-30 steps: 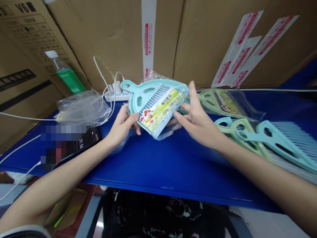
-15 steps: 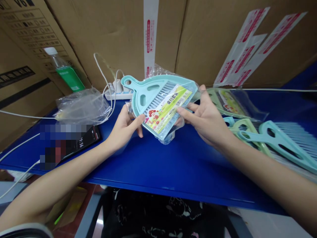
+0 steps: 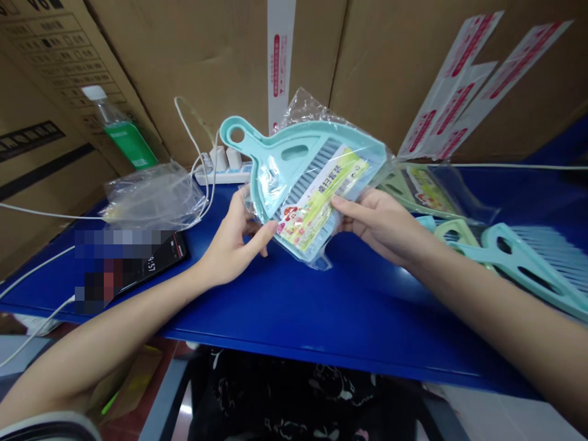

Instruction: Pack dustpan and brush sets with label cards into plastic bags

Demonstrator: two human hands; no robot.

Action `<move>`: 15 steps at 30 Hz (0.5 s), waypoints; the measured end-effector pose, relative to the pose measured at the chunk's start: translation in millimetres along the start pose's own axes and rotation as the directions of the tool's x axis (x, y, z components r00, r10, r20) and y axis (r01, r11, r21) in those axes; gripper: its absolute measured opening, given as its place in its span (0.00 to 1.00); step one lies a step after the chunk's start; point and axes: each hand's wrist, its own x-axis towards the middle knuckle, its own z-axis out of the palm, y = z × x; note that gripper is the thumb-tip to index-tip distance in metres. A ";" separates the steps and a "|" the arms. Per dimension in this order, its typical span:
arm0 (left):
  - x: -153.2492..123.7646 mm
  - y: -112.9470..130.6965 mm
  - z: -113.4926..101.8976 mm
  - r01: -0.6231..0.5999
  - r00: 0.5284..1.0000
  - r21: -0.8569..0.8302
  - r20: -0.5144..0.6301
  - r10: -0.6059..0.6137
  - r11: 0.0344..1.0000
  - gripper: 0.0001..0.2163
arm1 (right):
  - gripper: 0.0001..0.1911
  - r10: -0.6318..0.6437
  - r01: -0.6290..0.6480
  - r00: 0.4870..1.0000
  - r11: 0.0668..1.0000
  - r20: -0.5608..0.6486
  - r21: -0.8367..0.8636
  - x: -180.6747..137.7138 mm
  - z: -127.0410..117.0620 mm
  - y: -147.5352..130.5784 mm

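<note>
A light-blue dustpan and brush set [image 3: 285, 174] in a clear plastic bag is held up above the blue table. A printed card with a mushroom picture [image 3: 321, 199] lies over the bristles. My left hand [image 3: 239, 236] grips the lower left edge, thumb in front and fingers behind. At the right side my right hand [image 3: 379, 223] pinches the set, its thumb on the card; the other fingers are partly hidden behind. To the right lie a loose blue brush [image 3: 519, 260] and a green piece with a holed handle [image 3: 452, 236].
A bagged green set [image 3: 413, 190] lies at the back right. On the left are a phone [image 3: 156, 260], a crumpled clear bag [image 3: 156, 196], a green-labelled bottle [image 3: 126, 141] and white cables. A power strip [image 3: 229, 174] sits by the cardboard boxes [image 3: 220, 55] behind the blue table [image 3: 294, 318].
The bagged set has come up slightly and turned, its right end shifting right. My right hand has moved lower on it, and the thumb still presses the card.
</note>
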 end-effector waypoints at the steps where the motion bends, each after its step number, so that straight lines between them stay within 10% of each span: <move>1: -0.3 0.6 -0.2 0.002 1.000 0.013 0.029 -0.002 1.000 0.19 | 0.21 -0.013 0.013 1.000 1.000 -0.027 0.014 -0.2 -0.4 -2.2; 15: -1.2 1.4 -3.6 0.066 0.974 0.162 0.202 -0.099 0.985 0.17 | 0.13 0.005 0.016 0.965 0.997 -0.261 0.078 0.6 -8.2 -26.9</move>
